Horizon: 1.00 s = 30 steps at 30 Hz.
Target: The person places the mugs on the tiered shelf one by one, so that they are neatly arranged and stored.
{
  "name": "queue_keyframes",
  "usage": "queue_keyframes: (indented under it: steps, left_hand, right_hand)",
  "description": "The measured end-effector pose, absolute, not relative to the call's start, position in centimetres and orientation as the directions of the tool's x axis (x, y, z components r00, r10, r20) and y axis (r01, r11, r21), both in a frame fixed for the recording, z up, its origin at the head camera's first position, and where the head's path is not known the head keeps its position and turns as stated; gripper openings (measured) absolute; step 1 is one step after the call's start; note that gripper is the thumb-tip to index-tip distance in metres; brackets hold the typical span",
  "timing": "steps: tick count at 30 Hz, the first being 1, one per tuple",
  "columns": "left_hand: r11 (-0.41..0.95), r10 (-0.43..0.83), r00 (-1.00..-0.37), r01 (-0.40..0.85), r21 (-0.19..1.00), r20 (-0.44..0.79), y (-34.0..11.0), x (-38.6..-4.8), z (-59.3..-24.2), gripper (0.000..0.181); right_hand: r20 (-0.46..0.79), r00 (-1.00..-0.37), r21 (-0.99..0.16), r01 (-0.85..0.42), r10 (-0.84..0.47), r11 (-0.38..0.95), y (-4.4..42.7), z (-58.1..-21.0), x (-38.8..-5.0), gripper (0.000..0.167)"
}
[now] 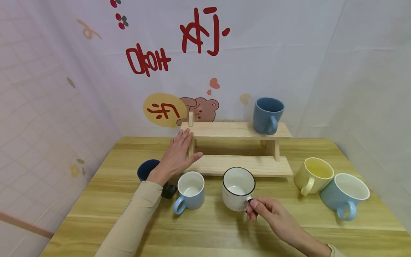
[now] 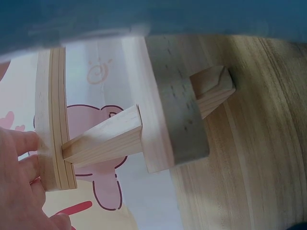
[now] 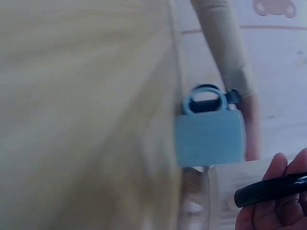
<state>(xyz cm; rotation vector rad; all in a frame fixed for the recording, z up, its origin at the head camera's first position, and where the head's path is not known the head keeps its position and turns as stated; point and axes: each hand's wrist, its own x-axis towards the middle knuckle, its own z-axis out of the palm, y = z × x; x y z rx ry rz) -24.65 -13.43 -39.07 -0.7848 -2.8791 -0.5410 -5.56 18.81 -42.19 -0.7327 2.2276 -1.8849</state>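
Observation:
My right hand (image 1: 273, 214) pinches the black handle (image 3: 271, 189) of a white mug (image 1: 236, 196) with a black rim. The mug is upright in front of the wooden two-tier rack (image 1: 237, 166); I cannot tell whether its base touches the table. My left hand (image 1: 176, 155) rests at the rack's left end, its fingers extended against the upper shelf (image 2: 50, 120). A light blue mug (image 1: 196, 200), white inside, stands between the left forearm and the white mug. Behind that forearm a dark blue mug (image 1: 147, 169) is partly hidden.
On the upper shelf's right end stands a blue mug (image 1: 268, 116). A yellow mug (image 1: 313, 175) and another light blue mug (image 1: 343, 192) stand close together at the table's right. A printed white cloth (image 1: 273, 53) hangs behind the wood-grain table (image 1: 205, 239).

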Motion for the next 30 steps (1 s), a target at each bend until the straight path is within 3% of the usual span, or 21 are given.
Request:
queue_keyframes:
  steps: [6, 20, 30]
  left_hand:
    - [0.799, 0.474, -0.855, 0.518, 0.307, 0.210, -13.2, -25.0, -38.6, 0.091]
    - [0.798, 0.458, -0.858, 0.512, 0.318, 0.230, -13.4, -24.6, -38.8, 0.092]
    - [0.795, 0.455, -0.858, 0.513, 0.324, 0.240, -13.1, -24.7, -39.1, 0.091]
  right_hand:
    - [0.261, -0.891, -0.936, -0.327, -0.372, 0.127, 19.3, -39.8, -6.5, 0.032]
    - [0.387, -0.874, -0.921, -0.384, -0.292, -0.072, 19.1, -36.1, -9.9, 0.033]
    - [0.349, -0.919, -0.909, -0.380, -0.183, 0.173, 18.9, -34.1, -12.9, 0.036]
